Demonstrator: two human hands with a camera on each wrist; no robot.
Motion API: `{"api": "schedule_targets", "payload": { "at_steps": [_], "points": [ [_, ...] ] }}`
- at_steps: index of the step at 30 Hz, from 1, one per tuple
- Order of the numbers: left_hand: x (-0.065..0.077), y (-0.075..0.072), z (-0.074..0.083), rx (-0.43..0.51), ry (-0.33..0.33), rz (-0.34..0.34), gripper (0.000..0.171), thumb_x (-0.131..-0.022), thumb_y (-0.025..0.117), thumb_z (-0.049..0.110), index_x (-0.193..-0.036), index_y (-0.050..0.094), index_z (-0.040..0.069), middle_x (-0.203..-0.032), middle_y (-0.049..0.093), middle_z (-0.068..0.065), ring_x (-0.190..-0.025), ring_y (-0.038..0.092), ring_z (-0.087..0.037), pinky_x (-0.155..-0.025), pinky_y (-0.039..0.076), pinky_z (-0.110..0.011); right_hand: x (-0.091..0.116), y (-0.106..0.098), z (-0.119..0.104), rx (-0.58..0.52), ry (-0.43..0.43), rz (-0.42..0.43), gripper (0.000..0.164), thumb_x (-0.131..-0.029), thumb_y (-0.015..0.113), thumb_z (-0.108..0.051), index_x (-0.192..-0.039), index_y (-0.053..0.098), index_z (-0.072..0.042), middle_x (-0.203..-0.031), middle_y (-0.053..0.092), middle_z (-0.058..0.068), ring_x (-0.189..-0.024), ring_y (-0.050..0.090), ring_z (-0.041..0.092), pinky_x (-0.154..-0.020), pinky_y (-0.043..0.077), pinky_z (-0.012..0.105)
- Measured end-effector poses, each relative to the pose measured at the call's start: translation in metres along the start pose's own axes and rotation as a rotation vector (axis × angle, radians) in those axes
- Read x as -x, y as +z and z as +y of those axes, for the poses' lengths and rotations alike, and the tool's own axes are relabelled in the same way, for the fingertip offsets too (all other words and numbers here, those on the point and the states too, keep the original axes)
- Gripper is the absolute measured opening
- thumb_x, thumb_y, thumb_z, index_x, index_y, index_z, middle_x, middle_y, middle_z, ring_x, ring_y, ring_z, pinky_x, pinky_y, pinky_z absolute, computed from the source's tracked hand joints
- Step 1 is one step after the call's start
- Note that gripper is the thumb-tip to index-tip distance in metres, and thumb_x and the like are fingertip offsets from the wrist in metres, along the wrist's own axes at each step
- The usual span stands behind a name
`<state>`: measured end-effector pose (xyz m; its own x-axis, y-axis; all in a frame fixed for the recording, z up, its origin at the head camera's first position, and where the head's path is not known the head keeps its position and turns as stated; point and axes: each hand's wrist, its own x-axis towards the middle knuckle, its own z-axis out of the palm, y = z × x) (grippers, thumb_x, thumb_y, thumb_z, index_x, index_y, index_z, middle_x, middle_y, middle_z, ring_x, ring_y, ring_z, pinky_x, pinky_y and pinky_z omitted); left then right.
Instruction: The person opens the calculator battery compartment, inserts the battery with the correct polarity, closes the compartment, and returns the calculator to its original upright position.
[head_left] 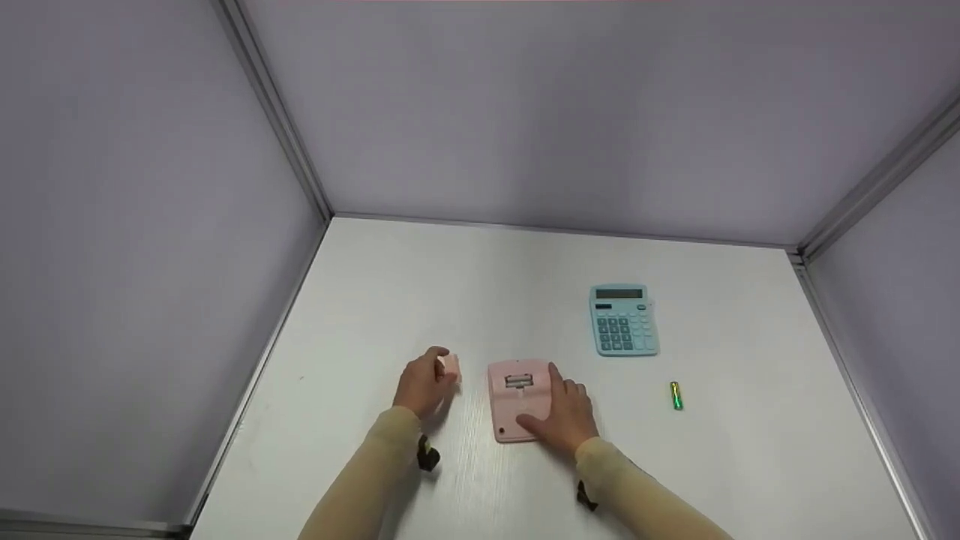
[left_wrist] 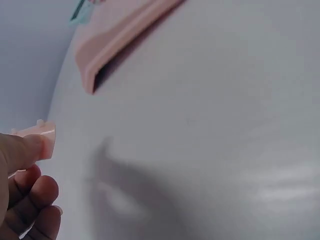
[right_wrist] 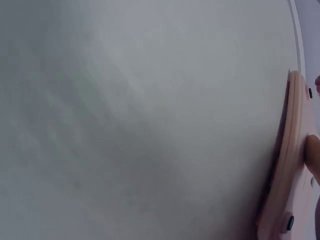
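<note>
Pale pink plastic, smooth and slightly glossy, makes up the back of the pink calculator point(head_left: 505, 411), which lies face down on the white table point(head_left: 457, 285); its corners are rounded, a dark round spot sits at the near left corner, and the narrow slot point(head_left: 518, 381) toward its far end is uncovered, silvery-grey inside. The right hand point(head_left: 566, 416) holds the pink calculator's right side, thumb on the back and well apart from the fingers along the edge. Left of the pink calculator, the left hand point(head_left: 421, 386) pinches the small pink cover point(left_wrist: 47, 136), a curved piece with little tabs on one edge, its other fingers curled. Right of the pink calculator lies a green-and-gold battery point(head_left: 676, 396); beyond it, to the far right, a light blue calculator point(head_left: 626, 309) rests face up.
</note>
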<state>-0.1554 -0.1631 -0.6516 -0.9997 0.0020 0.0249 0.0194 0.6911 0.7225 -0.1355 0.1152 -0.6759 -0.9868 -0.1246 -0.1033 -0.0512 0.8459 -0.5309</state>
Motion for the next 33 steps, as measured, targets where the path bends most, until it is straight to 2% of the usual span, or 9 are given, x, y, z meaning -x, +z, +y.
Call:
{"api": "schedule_targets", "payload": {
  "at_steps": [5, 10, 15, 20, 25, 29, 33],
  "points": [
    [0.002, 0.0, 0.018, 0.036, 0.061, -0.003, 0.04, -0.088, 0.072, 0.02, -0.124, 0.059, 0.01, -0.078, 0.057, 0.007, -0.067, 0.052, -0.009, -0.064, 0.047, -0.027, 0.001, 0.0, -0.001, 0.041, 0.012, 0.004, 0.113, -0.07, 0.071, -0.069, -0.154, 0.019, -0.015, -0.132, 0.049, 0.013, -0.115, 0.044, 0.028, -0.104, 0.035, 0.047],
    [0.002, 0.001, 0.032, 0.08, 0.081, -0.004, 0.044, -0.085, 0.073, 0.031, -0.123, 0.062, 0.011, -0.077, 0.057, 0.009, -0.069, 0.053, -0.009, -0.065, 0.048, -0.027, 0.002, -0.001, -0.001, 0.059, 0.009, 0.017, 0.112, -0.07, 0.07, -0.069, -0.154, 0.021, -0.014, -0.13, 0.05, 0.011, -0.113, 0.043, 0.027, -0.104, 0.035, 0.048],
    [0.002, 0.002, 0.039, 0.103, 0.12, 0.002, 0.051, -0.082, 0.072, 0.044, -0.121, 0.064, 0.011, -0.085, 0.063, 0.004, -0.081, 0.061, -0.016, -0.07, 0.05, -0.03, 0.002, -0.002, 0.0, 0.074, 0.0, 0.045, 0.112, -0.07, 0.069, -0.07, -0.153, 0.023, -0.012, -0.129, 0.049, 0.013, -0.113, 0.042, 0.028, -0.103, 0.035, 0.048],
    [0.004, 0.003, 0.043, 0.094, 0.169, 0.025, 0.055, -0.082, 0.068, 0.051, -0.121, 0.065, 0.013, -0.098, 0.067, -0.003, -0.092, 0.062, -0.017, -0.078, 0.052, -0.035, -0.001, -0.007, -0.002, 0.084, -0.044, 0.109, 0.109, -0.071, 0.068, -0.07, -0.152, 0.025, -0.011, -0.135, 0.044, 0.014, -0.121, 0.038, 0.03, -0.106, 0.033, 0.048],
    [0.006, 0.007, 0.052, 0.099, 0.198, 0.041, 0.055, -0.082, 0.066, 0.054, -0.122, 0.065, 0.016, -0.108, 0.068, 0.0, -0.1, 0.062, -0.015, -0.084, 0.052, -0.038, -0.007, -0.016, -0.012, -0.005, -0.192, 0.222, 0.095, -0.073, 0.074, -0.06, -0.146, 0.037, -0.011, -0.133, 0.049, 0.009, -0.123, 0.04, 0.027, -0.105, 0.035, 0.047],
    [0.006, 0.011, 0.06, 0.095, 0.248, 0.049, 0.055, -0.083, 0.063, 0.056, -0.122, 0.065, 0.017, -0.119, 0.065, -0.001, -0.113, 0.059, -0.018, -0.095, 0.048, -0.039, -0.01, -0.022, -0.022, -0.069, -0.373, 0.33, 0.082, -0.073, 0.08, -0.049, -0.14, 0.048, -0.012, -0.129, 0.056, 0.005, -0.121, 0.046, 0.026, -0.102, 0.039, 0.048],
    [0.006, 0.016, 0.068, 0.08, 0.276, 0.067, 0.053, -0.083, 0.062, 0.058, -0.119, 0.066, 0.02, -0.13, 0.059, -0.007, -0.124, 0.052, -0.024, -0.102, 0.042, -0.043, -0.013, -0.027, -0.029, -0.095, -0.531, 0.429, 0.071, -0.073, 0.083, -0.04, -0.133, 0.056, -0.013, -0.124, 0.06, 0.001, -0.118, 0.051, 0.024, -0.1, 0.042, 0.048]
  ]
}}
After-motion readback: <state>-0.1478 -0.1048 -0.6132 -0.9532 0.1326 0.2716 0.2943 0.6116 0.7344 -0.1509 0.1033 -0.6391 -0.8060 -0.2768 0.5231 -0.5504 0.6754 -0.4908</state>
